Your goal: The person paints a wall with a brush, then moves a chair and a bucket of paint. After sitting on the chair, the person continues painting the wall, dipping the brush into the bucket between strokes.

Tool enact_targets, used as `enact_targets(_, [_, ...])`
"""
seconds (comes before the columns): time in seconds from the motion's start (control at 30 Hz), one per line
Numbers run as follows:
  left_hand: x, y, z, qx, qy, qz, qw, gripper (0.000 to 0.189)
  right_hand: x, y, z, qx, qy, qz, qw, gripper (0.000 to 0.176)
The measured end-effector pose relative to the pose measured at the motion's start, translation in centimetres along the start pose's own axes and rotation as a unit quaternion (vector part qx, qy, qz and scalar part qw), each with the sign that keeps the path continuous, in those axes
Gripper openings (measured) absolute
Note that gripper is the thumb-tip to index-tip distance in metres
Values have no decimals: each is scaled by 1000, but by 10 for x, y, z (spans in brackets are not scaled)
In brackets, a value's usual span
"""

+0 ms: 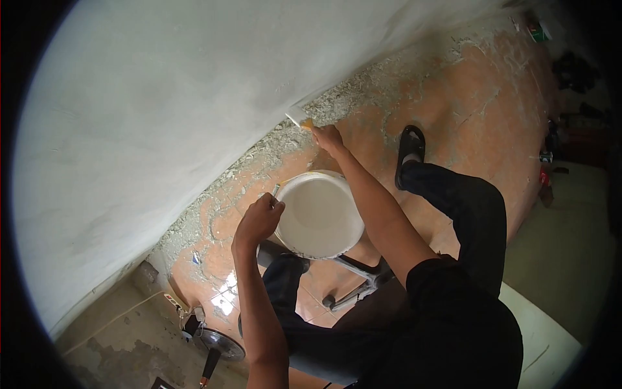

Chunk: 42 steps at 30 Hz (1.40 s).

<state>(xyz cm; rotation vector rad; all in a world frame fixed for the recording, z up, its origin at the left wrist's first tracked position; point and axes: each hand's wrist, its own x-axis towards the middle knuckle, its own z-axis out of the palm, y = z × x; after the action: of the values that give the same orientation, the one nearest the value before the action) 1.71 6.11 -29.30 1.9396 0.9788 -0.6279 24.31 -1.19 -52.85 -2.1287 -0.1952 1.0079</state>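
Note:
A round white bucket [321, 217] with pale, smooth material inside stands in front of me on the tiled floor. My left hand [259, 222] is closed at the bucket's left rim, by a small light-coloured piece whose nature I cannot make out. Stretched out beyond the bucket, my right hand [328, 139] is wrapped round the yellowish handle of a scraper [296, 119]. The scraper's pale, wide blade is at the lower part of the whitish wall [162, 97]; whether it touches the wall is unclear.
Crumbled debris [278, 144] lies along the wall's foot. Below the bucket is a wheeled base [369, 275] with dark legs. A pan with a glass lid [221, 343] and a power strip [175, 302] are at lower left. My sandalled foot [411, 152] rests right of the bucket.

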Motion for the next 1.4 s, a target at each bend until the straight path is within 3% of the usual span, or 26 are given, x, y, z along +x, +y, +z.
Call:
enact_targets(0.1, [0, -1, 1, -1, -5, -4, 1000, 35, -11, -30, -4, 39, 39, -45, 997, 37])
enact_targets(0.27, [3, -2, 1, -3, -2, -2, 1000, 34, -34, -69, -22, -24, 53, -60, 996, 36])
enact_targets(0.33, [3, -3, 3, -6, -6, 1, 1000, 34, -43, -81, -33, -29, 92, -130, 987, 33])
enact_targets(0.47, [2, -4, 3, -2, -4, 7, 1000, 35, -79, -99, -59, 2, 81, -140, 987, 34])
enact_targets(0.57, [-1, 2, 0, 1, -7, -2, 1000, 35, -99, -89, -69, 59, 88, -183, 977, 36])
enact_targets(0.63, [2, 2, 2, 1, -4, 4, 1000, 35, -103, -81, -68, 278, 61, -188, 940, 31])
enact_targets(0.73, [3, 1, 3, 6, -5, 6, 1000, 35, -105, -83, -59, 375, 54, -162, 911, 28])
enact_targets(0.9, [3, 1, 3, -2, -8, 1, 1000, 35, -66, -57, -25, 319, 16, -204, 926, 30])
enact_targets(1.0, [4, -1, 4, -4, -7, 0, 1000, 35, -53, -34, -9, 208, 40, -116, 970, 37])
enact_targets(1.2, [4, -2, 4, 3, -9, 0, 1000, 35, -36, -12, 6, 1, 72, -18, 997, 35])
enact_targets(1.33, [3, -3, 5, -3, -12, -3, 1000, 36, -42, -40, -4, 26, 83, -23, 996, 34])
enact_targets(1.4, [4, -1, 4, 0, -13, -2, 1000, 36, -55, -64, -19, 72, 96, -72, 990, 34])
